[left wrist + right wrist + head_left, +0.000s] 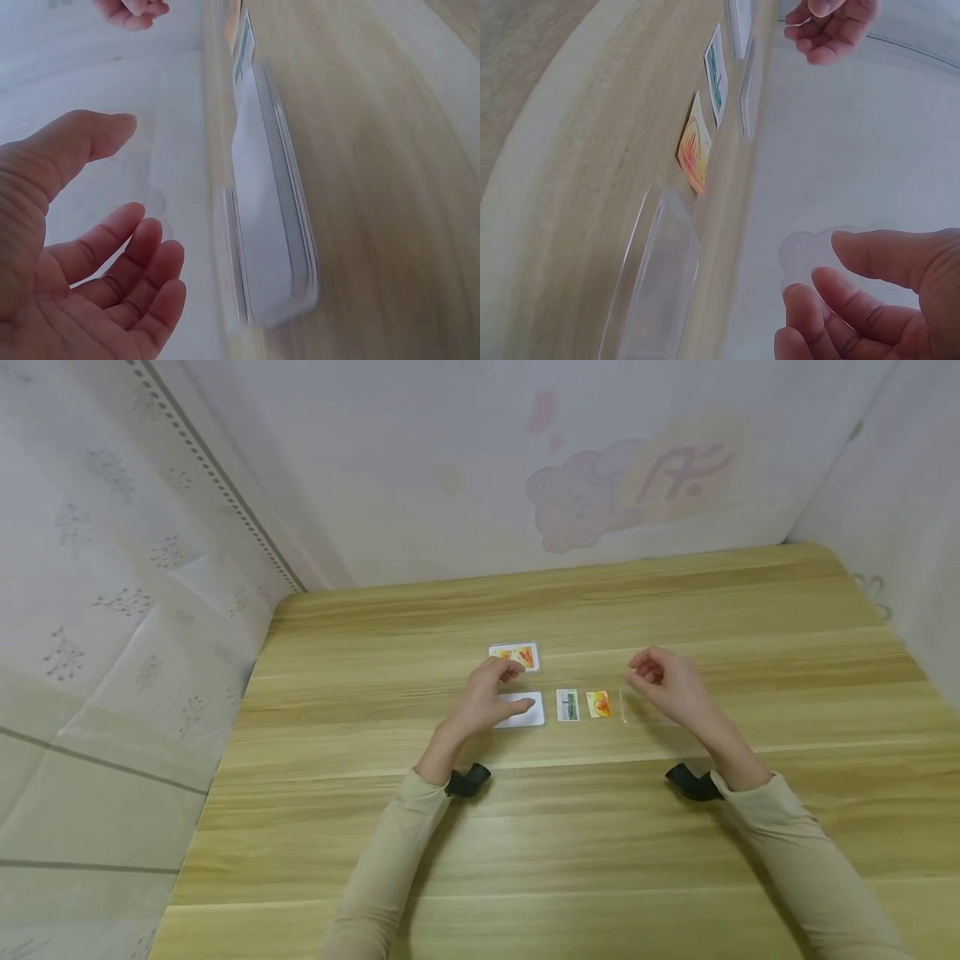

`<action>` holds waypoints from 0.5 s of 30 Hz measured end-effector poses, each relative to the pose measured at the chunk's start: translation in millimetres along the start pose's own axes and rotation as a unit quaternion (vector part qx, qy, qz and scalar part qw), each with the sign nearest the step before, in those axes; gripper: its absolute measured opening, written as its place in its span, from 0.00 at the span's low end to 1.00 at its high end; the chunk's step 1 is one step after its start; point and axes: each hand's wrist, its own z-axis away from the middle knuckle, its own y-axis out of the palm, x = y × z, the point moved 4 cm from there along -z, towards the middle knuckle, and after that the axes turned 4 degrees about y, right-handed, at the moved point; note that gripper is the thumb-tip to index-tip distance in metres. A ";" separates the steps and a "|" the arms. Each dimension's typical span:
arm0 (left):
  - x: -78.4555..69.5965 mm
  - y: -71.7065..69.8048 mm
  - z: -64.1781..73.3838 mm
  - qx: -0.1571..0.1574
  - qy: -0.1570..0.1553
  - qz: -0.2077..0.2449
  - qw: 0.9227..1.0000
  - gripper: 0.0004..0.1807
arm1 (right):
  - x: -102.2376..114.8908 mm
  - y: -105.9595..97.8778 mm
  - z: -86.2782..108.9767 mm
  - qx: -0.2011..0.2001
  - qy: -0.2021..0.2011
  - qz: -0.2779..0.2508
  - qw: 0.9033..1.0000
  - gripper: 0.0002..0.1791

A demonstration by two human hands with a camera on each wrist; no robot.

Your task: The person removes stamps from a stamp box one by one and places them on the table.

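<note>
Hovering, seemingly pre-grasp: left hand (pixel 480 699), right hand (pixel 677 688); fingers parted, empty.
Flanking orange card (pixel 598 704); pickup would need pinching.

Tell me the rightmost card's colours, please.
The card is mostly yellow and orange, clearest in the head view.

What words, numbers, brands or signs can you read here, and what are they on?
No text can be read clearly.
Wall cloth: large sign-like strokes beside a faint bear, too faded to read.
Small green picture: any print is too small.
Small orange picture: marks too small to read.
Orange pictures near the left hand: too small to read.
</note>
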 end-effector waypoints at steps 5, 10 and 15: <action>-8.5 10.5 -8.7 0.012 0.022 0.008 1.000 0.25 | -3.0 -6.8 6.3 -0.011 -0.015 -0.007 1.000 0.08; -18.7 20.9 -17.4 0.022 0.036 0.014 0.999 0.27 | -7.8 -12.2 12.4 -0.019 -0.028 0.000 0.999 0.09; -26.5 32.5 -24.8 0.038 0.042 0.021 0.998 0.28 | -13.5 -17.0 18.0 -0.020 -0.023 0.007 0.999 0.11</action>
